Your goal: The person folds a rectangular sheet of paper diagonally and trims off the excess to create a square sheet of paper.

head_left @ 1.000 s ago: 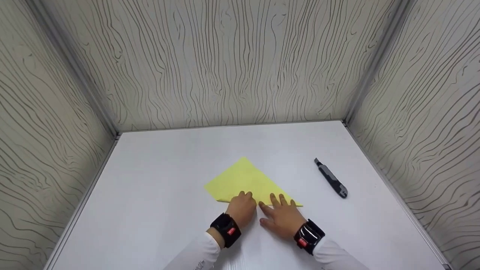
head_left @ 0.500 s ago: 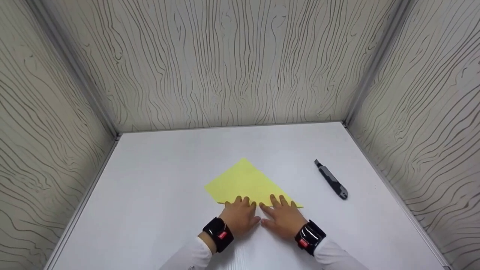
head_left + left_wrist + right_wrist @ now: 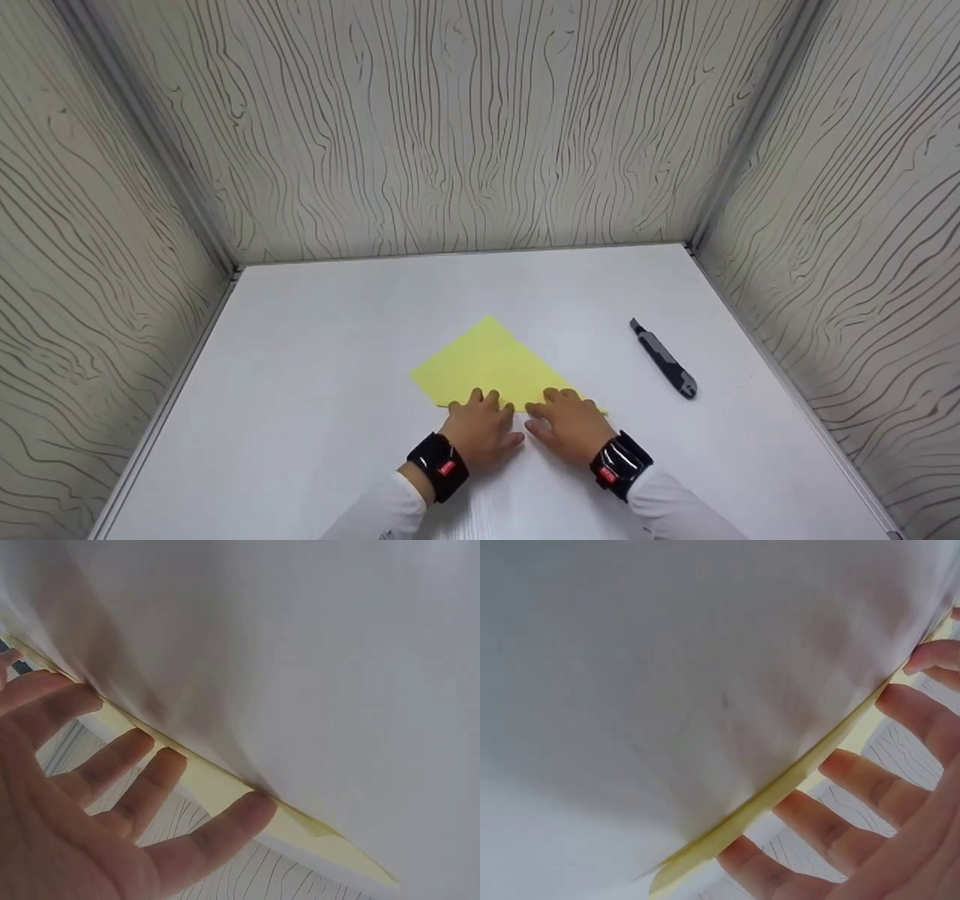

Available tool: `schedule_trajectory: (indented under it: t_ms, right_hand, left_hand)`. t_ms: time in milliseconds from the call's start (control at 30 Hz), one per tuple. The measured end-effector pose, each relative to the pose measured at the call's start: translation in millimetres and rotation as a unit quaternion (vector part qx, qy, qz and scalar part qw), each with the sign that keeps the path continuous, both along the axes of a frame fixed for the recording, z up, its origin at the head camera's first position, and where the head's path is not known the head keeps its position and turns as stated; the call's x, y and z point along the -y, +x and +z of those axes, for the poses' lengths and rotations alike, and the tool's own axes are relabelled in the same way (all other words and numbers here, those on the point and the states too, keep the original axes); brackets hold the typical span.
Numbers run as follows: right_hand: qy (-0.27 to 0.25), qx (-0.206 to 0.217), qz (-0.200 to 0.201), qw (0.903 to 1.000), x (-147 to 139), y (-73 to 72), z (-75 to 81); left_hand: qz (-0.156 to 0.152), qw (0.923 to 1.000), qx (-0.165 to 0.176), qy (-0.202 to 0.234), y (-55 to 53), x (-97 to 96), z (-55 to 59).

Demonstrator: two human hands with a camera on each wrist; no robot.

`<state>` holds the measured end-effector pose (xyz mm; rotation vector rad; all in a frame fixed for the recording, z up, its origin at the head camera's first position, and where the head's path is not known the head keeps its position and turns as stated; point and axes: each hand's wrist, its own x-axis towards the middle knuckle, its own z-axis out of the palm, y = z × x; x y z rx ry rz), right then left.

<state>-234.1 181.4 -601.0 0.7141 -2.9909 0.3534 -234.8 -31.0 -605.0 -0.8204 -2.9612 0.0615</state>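
A folded sheet of yellow paper lies on the white table, its near edge a long straight fold. My left hand presses that edge with spread fingertips; in the left wrist view the left fingers reach along the paper's edge. Just to the right, my right hand rests its fingertips on the same edge near the right corner. The right wrist view shows the right fingers spaced out along the yellow strip. Both thumbs lie on the near side, almost meeting.
A black and grey utility knife lies on the table to the right of the paper, its tip pointing away. Wood-grain panels stand at the back and both sides.
My left hand has gone from a curled pose to spread fingers, shifting slightly left and nearer along the edge. The right hand's fingers have drawn in slightly and shifted a little right.
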Motion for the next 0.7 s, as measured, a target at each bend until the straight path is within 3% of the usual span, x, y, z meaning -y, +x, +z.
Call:
schedule_trajectory:
  t_ms: [267,533,700]
  right_hand:
    - [0.007,-0.045,-0.01,0.9989,-2,5.6,9.7]
    - [0.013,-0.043,-0.035,0.9984,-5,7.8,8.9]
    - [0.007,-0.061,-0.01,0.9981,-8,9.6,10.7]
  left_hand:
    - [0.013,0.9996,0.004,0.023,1.8,-0.7,3.9]
    - [0.019,0.9992,0.013,0.033,1.6,-1.0,2.8]
    - [0.021,0.9987,-0.005,0.046,2.5,-1.4,3.7]
